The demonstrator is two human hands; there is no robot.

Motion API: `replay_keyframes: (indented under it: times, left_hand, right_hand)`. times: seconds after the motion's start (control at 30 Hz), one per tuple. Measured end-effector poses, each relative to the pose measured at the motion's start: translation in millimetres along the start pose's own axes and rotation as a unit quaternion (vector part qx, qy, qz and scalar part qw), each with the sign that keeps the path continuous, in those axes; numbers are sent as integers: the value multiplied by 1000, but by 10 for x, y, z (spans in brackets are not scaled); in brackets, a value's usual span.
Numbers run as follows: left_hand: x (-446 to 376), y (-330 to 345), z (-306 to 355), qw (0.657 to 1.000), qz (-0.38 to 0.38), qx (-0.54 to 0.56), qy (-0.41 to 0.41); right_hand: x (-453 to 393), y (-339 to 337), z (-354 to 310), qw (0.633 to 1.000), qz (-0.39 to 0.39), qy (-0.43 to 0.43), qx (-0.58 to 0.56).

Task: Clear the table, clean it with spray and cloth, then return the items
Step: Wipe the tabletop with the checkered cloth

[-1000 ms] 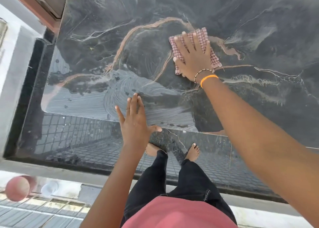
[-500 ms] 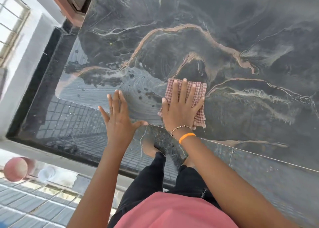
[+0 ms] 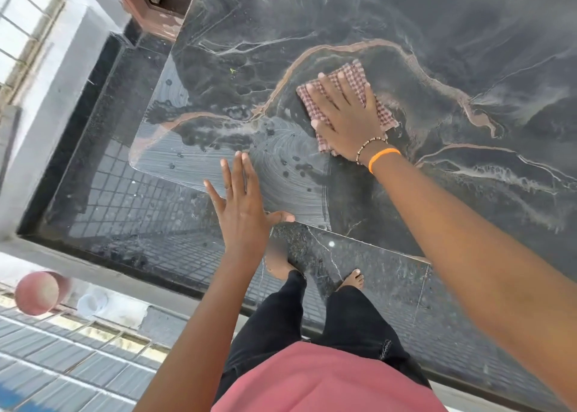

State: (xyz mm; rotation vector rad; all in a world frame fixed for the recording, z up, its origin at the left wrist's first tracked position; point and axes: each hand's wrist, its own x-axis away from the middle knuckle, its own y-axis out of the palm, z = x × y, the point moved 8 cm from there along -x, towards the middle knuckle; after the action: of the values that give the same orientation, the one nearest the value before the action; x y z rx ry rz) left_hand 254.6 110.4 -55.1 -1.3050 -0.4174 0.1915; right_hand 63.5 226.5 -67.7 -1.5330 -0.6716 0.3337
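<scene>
Head view: our right hand presses flat on the checked cloth mid-table, while our left hand hovers open and empty at the wet near edge of the marble tabletop, where a leaning palm could slip.

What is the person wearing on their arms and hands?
Both arms are bare, with no sleeves showing and no gloves. The right hand has two bands at its wrist: a thin beaded bracelet and a plain orange band. The left hand seems to have a thin ring on one finger; its wrist is bare.
</scene>
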Motion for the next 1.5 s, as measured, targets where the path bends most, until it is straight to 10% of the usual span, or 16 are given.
replay_keyframes:
  times: [0.3, 0.9, 1.5]
  left_hand:
    - [31, -6, 2, 1000, -2, 14, 15]
    - [-505, -365, -1067, 997, -47, 55, -36]
    - [-579, -395, -1602, 996, -35, 49, -70]
  right_hand:
    - [1286, 383, -862, 998, 23, 61, -4]
    - [-1028, -154, -463, 968, 58, 233, -78]
    - [-1376, -88, -2005, 996, 21, -80, -22]
